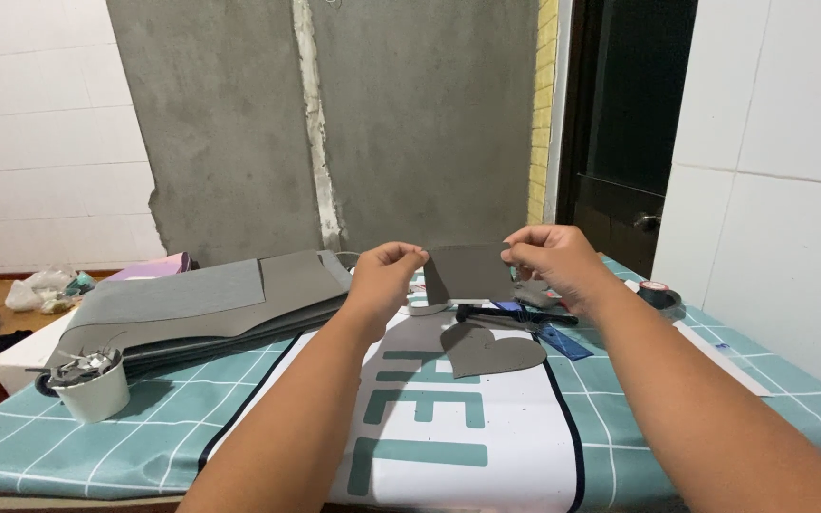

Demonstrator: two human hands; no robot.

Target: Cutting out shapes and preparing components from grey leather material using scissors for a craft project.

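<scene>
While the grey sheet piece (468,272) hides part of the tools behind it, the left hand (384,275) and right hand (553,261) pinch its top corners above the table (239,418), over a heart-shaped cutout (488,351); a white cup (95,389) stands far left.

A small grey piece of sheet material (468,273), roughly rectangular with a slanted lower left edge, is held upright in the air above the table, its flat face turned toward the camera. It sits just right of centre, pinched at its upper corners: the left hand (384,278) grips at 9 o'clock of it, the right hand (555,261) at 3 o'clock. Its surface looks matte, smooth and unwrinkled.
</scene>
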